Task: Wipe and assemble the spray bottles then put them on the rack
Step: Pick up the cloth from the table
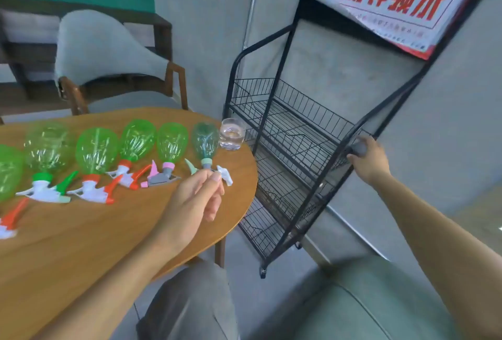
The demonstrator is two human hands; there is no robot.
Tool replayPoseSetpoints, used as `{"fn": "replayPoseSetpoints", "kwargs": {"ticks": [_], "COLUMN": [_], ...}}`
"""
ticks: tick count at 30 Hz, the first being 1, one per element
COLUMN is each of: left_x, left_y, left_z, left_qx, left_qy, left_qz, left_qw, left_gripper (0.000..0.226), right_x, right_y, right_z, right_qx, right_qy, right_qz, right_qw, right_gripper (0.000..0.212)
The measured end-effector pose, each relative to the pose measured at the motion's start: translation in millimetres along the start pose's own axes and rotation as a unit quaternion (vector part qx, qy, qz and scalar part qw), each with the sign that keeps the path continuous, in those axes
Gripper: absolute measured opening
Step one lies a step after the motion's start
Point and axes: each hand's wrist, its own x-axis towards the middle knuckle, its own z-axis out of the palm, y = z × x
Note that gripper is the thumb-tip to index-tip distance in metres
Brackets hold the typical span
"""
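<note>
Wooden and rounded, the table carries a row of green spray bottles lying on their sides, trigger heads toward the person, with a glass of water near its far edge. Just beside the table stands a black wire rack under a red-lettered sign. The left hand hovers over the rightmost bottle's white trigger head, fingertips pinched together at it. The right hand grips the rack's front upright, fingers curled round it.
</note>
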Motion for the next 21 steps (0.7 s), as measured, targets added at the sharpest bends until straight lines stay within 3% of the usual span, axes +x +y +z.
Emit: {"fn": "replayPoseSetpoints", "kwargs": {"ticks": [5,10,13,18,21], "left_x": [4,5,3,-4,-13], "left_y": [-3,-3,-1,0,-2], "left_z": [-1,-1,-3,-7,-14], "left_qx": [0.005,0.022,0.026,0.038,0.037], "left_qy": [0.003,-0.004,-0.004,-0.007,-0.009], "left_qz": [-0.003,-0.004,-0.006,-0.012,-0.011], "left_qw": [1.0,1.0,1.0,0.999,0.999], "left_gripper": [0.048,0.046,0.049,0.048,0.047], "right_x": [19,27,22,-17,-58], "right_y": [-4,-7,-3,-7,-24], "right_z": [9,4,4,-1,-15], "right_qx": [-0.047,-0.089,0.009,0.194,0.253], "right_qy": [0.0,0.002,0.02,-0.027,-0.036], "right_qz": [0.033,0.056,0.084,0.124,0.097], "right_qw": [0.998,0.994,0.996,0.973,0.962], "right_gripper": [0.041,0.011,0.015,0.014,0.012]}}
